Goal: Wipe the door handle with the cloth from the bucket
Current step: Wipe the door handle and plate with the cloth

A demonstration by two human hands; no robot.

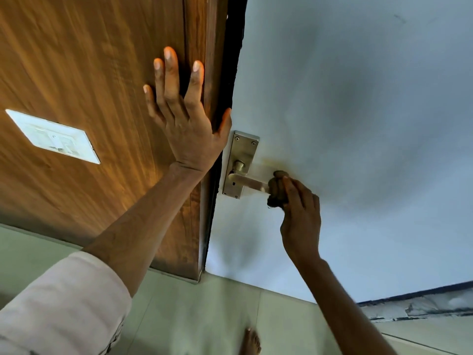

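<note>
A metal lever door handle [247, 182] on a steel backplate [242, 155] is fixed near the left edge of a pale blue-grey door [358, 124]. My right hand [300, 216] grips a small dark brown cloth [277, 190] wrapped around the free end of the lever. My left hand [188, 119] lies flat with fingers spread on the wooden panel [89, 73] beside the door, its thumb at the dark gap by the door's edge. The bucket is not in view.
A white switch plate [53, 137] sits on the wooden panel at the left. Pale green floor tiles [192, 316] lie below. A bare foot [252, 342] stands at the bottom centre. The door's worn bottom edge [422, 306] shows at the lower right.
</note>
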